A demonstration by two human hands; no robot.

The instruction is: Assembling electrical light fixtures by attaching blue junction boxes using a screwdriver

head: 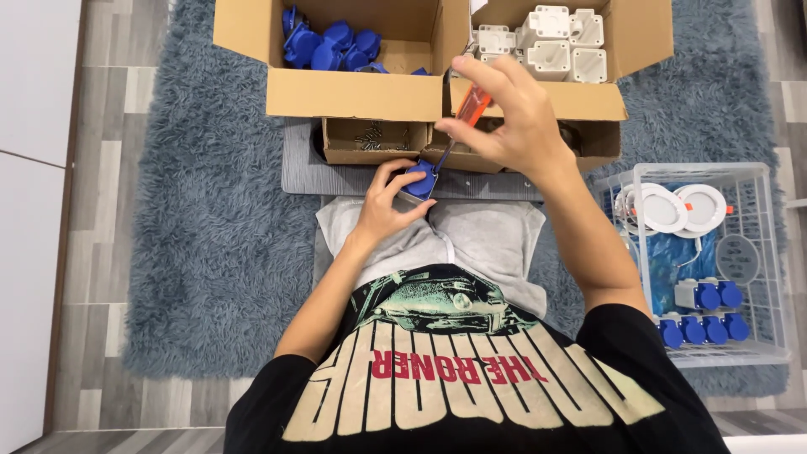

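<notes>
Left hand (382, 202) clamps the socket (419, 181); right hand (504, 118) grips the screwdriver (464, 118). Boxes (353, 92) block at twelve o'clock, basket (777, 252) at three.

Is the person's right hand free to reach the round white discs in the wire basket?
Probably not yet: the right hand grips an orange-handled screwdriver, though nothing blocks the round white discs.

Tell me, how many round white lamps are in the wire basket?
2, lying side by side at the far end of the wire basket: one left, one right. More may be hidden underneath.
</notes>
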